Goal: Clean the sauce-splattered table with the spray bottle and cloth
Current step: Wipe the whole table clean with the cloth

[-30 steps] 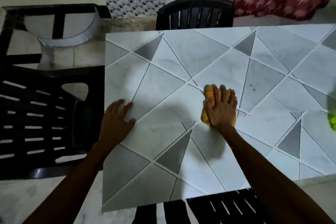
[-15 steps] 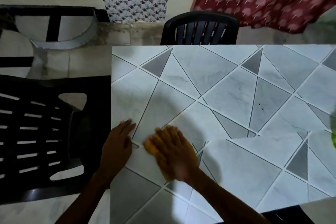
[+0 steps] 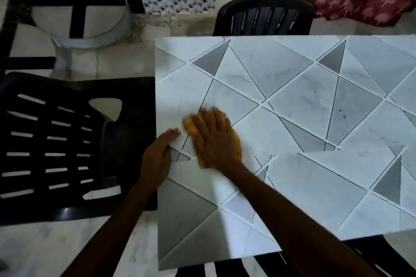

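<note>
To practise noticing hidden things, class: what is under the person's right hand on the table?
A yellow cloth, pressed flat on the table by the right hand. Only its edges show; its middle and the surface beneath are covered.

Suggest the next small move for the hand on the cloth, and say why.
Probably sweep the cloth rightward: the right hand presses it flat near the left edge of the table, while small dark specks show farther right.
</note>
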### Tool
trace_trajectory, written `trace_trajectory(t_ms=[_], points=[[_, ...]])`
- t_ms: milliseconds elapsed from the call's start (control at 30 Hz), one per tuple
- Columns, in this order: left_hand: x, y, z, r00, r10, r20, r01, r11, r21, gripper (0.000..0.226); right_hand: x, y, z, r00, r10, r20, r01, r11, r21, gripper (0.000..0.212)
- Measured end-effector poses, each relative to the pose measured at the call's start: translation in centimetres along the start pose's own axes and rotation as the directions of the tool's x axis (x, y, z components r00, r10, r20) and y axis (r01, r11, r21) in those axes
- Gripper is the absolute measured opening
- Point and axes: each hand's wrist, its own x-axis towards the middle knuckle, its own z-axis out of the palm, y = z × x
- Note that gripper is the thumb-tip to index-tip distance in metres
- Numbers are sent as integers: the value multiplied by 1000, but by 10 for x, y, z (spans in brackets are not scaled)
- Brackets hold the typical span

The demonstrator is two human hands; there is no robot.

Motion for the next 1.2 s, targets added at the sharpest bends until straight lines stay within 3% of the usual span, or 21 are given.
trace_trajectory(t_ms=[133, 233, 300, 367, 433, 467, 500, 567, 633, 700, 767, 867, 1033, 1100, 1200], points=[[-18, 7, -8, 990, 71, 119, -90, 984, 155, 39, -130, -12, 22, 982, -186, 44, 188, 981, -54, 65], [-52, 11, -2, 980, 94, 174, -139, 954, 266, 44, -191, 37, 16, 963, -262, 69, 270, 952, -144, 64], [-79, 15, 6, 984, 69, 165, -117, 946, 303, 47, -203, 82, 6, 988, -107, 109, 127, 973, -194, 67], [-107, 19, 12, 990, 42, 137, -86, 940, 330, 48, -193, 107, -4, 982, 167, 90, -149, 972, -179, 67], [-135, 21, 17, 995, 21, 100, -53, 941, 333, 48, -172, 93, -5, 935, 354, 8, -352, 931, -97, 66], [-147, 22, 18, 997, 6, 76, -31, 943, 331, 49, -162, 74, -3, 926, 376, -21, -377, 923, -73, 65], [-160, 22, 19, 998, -15, 58, -5, 943, 331, 49, -157, 52, 3, 944, 328, -18, -329, 941, -75, 64], [-186, 25, 21, 999, -35, 39, 20, 938, 345, 52, -173, 5, 19, 997, 68, 23, -65, 993, -97, 62], [-207, 28, 22, 998, -33, 48, 13, 933, 359, 57, -214, -25, 31, 983, -168, 76, 173, 983, -57, 59], [-224, 32, 27, 997, -41, 62, 16, 932, 361, 58, -251, -21, 39, 957, -277, 86, 281, 959, -31, 59], [-237, 37, 36, 997, -57, 57, 33, 931, 364, 58, -274, 6, 39, 962, -258, 87, 263, 963, -51, 62], [-248, 46, 54, 992, -123, 29, 104, 926, 363, 67, -297, 69, 23, 997, -17, 81, 19, 999, -25, 61], [-251, 52, 75, 978, -194, 74, 142, 885, 444, 83, -314, 122, -4, 943, 318, 94, -320, 948, 2, 62], [-248, 53, 75, 967, -242, 83, 177, 868, 465, 88, -311, 98, -3, 954, 278, 115, -277, 960, -26, 63], [-245, 56, 74, 959, -276, 71, 207, 847, 490, 88, -314, 44, 11, 980, 41, 197, -37, 999, -22, 69]])
